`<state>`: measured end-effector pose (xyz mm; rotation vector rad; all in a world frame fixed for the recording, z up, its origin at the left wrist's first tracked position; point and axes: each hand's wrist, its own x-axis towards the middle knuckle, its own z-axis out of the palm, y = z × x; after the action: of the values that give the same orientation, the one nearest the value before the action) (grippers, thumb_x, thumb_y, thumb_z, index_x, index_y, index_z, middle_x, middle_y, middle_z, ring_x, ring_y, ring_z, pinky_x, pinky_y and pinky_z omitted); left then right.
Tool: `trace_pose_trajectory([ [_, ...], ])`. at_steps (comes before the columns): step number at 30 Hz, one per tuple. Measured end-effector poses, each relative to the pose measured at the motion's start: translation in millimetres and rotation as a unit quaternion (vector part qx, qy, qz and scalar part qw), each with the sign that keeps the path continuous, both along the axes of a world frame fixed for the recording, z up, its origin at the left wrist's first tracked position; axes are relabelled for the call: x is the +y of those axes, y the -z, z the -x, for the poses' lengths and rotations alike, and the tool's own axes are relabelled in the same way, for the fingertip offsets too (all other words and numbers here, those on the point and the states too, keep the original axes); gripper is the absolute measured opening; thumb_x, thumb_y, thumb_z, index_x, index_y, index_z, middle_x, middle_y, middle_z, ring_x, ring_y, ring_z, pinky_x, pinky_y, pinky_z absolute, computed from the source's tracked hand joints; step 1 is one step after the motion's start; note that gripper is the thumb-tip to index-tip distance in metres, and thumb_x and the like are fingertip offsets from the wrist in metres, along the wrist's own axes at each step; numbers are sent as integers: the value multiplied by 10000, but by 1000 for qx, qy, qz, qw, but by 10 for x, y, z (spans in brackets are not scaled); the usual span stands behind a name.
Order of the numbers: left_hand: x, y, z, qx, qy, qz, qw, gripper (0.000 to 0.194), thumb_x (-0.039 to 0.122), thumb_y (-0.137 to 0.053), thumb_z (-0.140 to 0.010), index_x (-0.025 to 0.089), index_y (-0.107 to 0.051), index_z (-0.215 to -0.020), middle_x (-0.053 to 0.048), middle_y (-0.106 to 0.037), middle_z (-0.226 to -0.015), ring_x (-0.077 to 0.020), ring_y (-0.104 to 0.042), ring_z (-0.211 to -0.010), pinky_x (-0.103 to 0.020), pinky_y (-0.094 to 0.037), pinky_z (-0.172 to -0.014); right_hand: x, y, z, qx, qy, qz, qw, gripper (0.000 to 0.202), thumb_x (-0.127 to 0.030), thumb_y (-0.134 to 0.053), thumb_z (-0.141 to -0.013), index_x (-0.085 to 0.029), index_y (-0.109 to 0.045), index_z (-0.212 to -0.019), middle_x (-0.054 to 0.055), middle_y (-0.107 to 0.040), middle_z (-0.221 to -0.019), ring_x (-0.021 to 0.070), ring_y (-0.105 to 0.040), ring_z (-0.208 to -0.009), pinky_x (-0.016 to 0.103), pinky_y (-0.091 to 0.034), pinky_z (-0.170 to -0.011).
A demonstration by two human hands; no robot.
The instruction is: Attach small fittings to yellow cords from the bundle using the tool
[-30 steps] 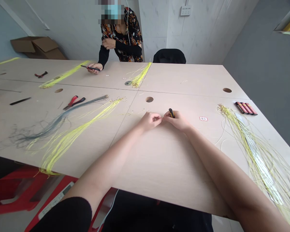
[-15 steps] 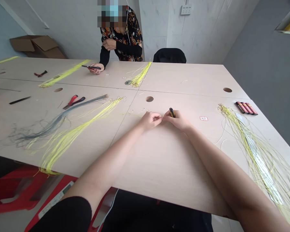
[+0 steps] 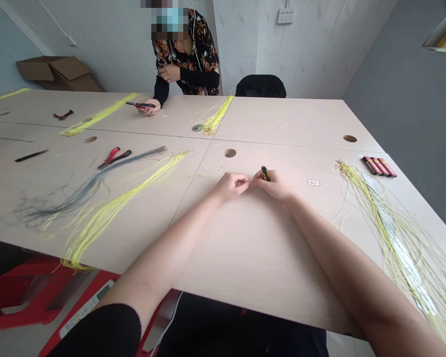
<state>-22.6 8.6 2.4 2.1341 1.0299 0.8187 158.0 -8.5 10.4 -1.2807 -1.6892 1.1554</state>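
Black-and-yellow tool [image 3: 265,173] gripped in our right hand [image 3: 275,184], jutting above it. Our left hand [image 3: 230,185], pinched narrow, sits just beside; contents, we cannot tell. Slack pinch could lose anything tiny among the gold-coloured bits [image 3: 220,169].

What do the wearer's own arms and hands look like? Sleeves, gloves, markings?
Left hand and right hand are bare, no gloves. A plain black sleeve ends around the left elbow; the right arm shows no sleeve within frame. No watch, bracelet or cable on either wrist. Rings or nail details: too small to tell.
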Motion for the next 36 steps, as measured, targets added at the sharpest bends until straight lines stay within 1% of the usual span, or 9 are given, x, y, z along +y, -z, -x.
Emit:
trace_pose_trajectory([
  [6,6,-9,2,-1,2,6,1000,262,304,-525,-777,148,-504,-567,55,-349,-485,-65,-289,-465,-223,-228,-474,-20,-28,-1,7,-3,16,1000,173,-324,-522,-713,-159,-570,-707,-53,-353,-530,78,-310,-512,249,-247,-518],
  [11,7,-3,6,2,-2,12,1000,252,305,-518,-779,149,-513,-582,49,-384,-501,-69,-317,-476,-223,-241,-483,-10,-27,-8,21,1,25,999,168,-331,-527,-710,-164,-546,-697,-53,-354,-520,81,-324,-510,247,-246,-513],
  [20,14,16,10,7,-4,0,1000,257,302,-514,-783,147,-519,-579,46,-384,-497,-69,-321,-476,-219,-242,-482,-10,-34,-10,27,14,41,999,148,-320,-528,-697,-173,-540,-696,-51,-340,-510,81,-311,-492,240,-226,-482],
  [24,16,24,12,9,-5,1,1000,261,310,-514,-787,145,-525,-585,42,-406,-503,-69,-326,-474,-218,-247,-483,1,-17,-19,46,18,60,997,126,-296,-526,-683,-175,-549,-711,-52,-318,-499,77,-286,-463,238,-209,-457],
  [29,19,26,12,10,-5,-1,1000,264,313,-519,-788,144,-525,-585,41,-415,-507,-69,-330,-477,-218,-251,-486,8,-3,-26,43,21,68,997,113,-255,-506,-671,-176,-567,-724,-54,-308,-493,75,-277,-447,233,-195,-447],
  [36,16,23,14,2,-6,-2,1000,257,311,-523,-793,142,-545,-601,42,-438,-509,-68,-344,-473,-215,-263,-486,13,-5,-16,55,24,75,995,129,-259,-507,-668,-174,-574,-739,-58,-298,-495,71,-262,-441,234,-183,-444],
])
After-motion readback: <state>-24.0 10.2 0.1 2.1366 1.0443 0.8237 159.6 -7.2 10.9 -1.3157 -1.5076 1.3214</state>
